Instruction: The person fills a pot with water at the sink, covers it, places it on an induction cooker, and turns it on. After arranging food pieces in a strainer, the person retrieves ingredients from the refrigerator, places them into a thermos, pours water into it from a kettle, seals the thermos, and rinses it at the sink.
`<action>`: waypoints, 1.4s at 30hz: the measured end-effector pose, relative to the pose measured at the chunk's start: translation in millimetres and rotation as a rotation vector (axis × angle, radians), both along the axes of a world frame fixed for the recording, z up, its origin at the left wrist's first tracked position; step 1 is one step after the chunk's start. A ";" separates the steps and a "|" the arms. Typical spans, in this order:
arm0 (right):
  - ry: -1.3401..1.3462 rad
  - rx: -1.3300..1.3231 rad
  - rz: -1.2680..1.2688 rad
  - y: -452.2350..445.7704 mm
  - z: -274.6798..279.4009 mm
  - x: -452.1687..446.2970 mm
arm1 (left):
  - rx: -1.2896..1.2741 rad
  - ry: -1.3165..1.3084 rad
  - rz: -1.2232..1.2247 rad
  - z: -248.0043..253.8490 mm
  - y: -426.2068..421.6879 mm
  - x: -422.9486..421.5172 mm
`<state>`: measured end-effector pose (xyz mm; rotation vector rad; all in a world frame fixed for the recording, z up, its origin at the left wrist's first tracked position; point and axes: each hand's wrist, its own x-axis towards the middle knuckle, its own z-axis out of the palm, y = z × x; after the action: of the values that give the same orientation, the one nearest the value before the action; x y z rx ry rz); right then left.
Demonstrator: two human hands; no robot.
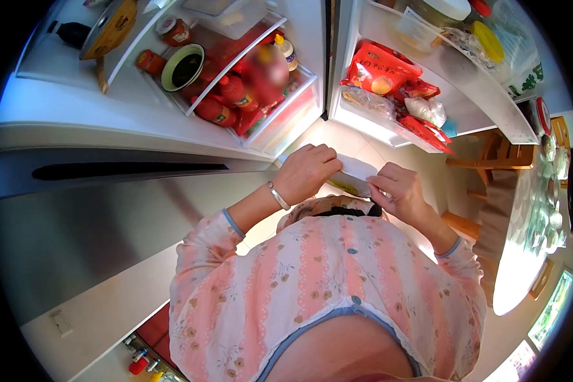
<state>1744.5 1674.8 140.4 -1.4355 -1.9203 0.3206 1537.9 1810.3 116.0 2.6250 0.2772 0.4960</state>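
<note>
In front of my waist, both hands hold a white packet (356,169) with a yellow-green patch on its lower side. My left hand (307,170), with a bracelet at the wrist, is closed over the packet's left end, its fingers curled and partly hiding it. At the other end, the thumb and fingers of my right hand (398,188) pinch the edge. What the packet contains does not show. Just beyond my hands stands a refrigerator with its doors open.
Refrigerator shelves (235,63) at upper left hold jars, a dark-filled bowl (183,69) and several red bottles. Red bags (382,67) fill a door bin (388,130) at upper right. A wooden chair (490,159) and a glass-covered table (522,254) are on the right.
</note>
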 end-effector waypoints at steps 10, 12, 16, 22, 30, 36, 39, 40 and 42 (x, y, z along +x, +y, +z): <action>-0.047 -0.015 -0.002 1.6 0.4 3.8 | 0.010 -0.053 -0.145 11.2 -16.6 22.5; -0.032 -0.001 -0.003 1.7 -0.1 5.0 | 0.001 -0.054 -0.123 7.0 -18.0 22.1; -0.028 -0.015 0.032 -0.4 -0.8 5.3 | 0.007 -0.039 -0.136 2.9 -11.2 10.3; -0.038 -0.023 0.088 -2.8 1.5 7.1 | 0.152 0.062 -0.044 -8.1 2.5 -23.3; -0.034 -0.041 0.114 -10.1 9.0 18.2 | 0.213 0.127 0.163 -16.8 19.4 -72.4; -0.040 -0.007 0.156 1.4 15.9 12.3 | 0.260 0.082 0.293 -20.1 19.7 -104.1; -0.031 0.020 0.197 11.0 22.5 10.5 | 0.213 0.197 0.366 -37.6 18.3 -130.4; -0.035 0.019 0.204 13.9 25.9 8.5 | 0.137 0.277 0.395 -38.2 15.3 -133.4; -0.001 0.060 0.225 23.5 35.1 3.4 | -0.076 0.148 0.500 -35.1 8.1 -134.2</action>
<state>1747.9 1698.3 175.4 -1.1833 -2.0780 0.3629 1403.7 1818.4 80.9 2.5099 0.9934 0.4353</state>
